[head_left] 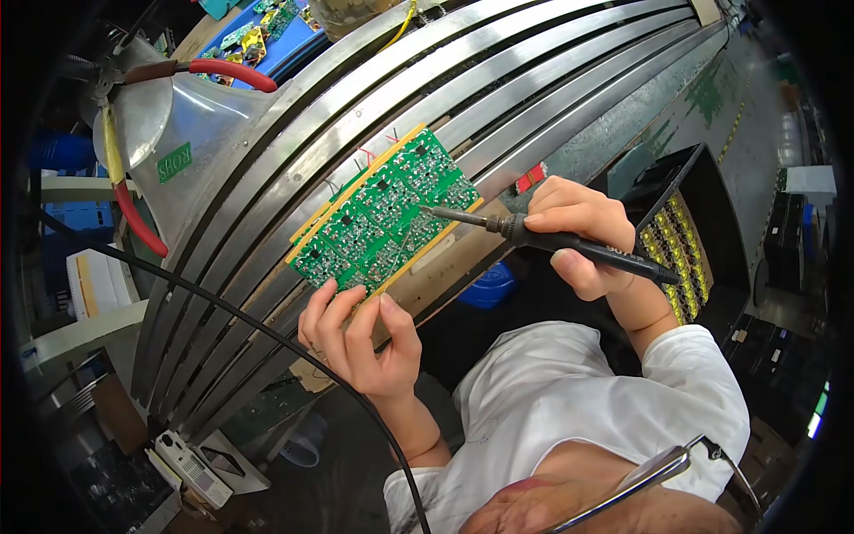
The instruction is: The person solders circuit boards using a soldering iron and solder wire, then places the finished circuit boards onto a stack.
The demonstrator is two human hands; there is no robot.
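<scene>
A green circuit board panel (387, 209) with tan edge strips lies tilted over metal rails, its solder side facing up. My left hand (369, 343) holds the panel's near left corner, fingertips and thumb at the edge. In my right hand (587, 233) is a soldering iron (556, 238), gripped like a pen by its black handle. Its metal tip points left and reaches over the middle of the panel; whether it touches a joint I cannot tell. Thin red and dark wire ends stick out beyond the panel's far edge.
Long curved-looking metal rails (294, 169) run under the panel. Red-handled cutters (222, 71) are at upper left, near a blue bin (289, 44) of boards. A black cable (267, 331) crosses the left side. At right stands a black crate (712, 191) with yellow-topped parts.
</scene>
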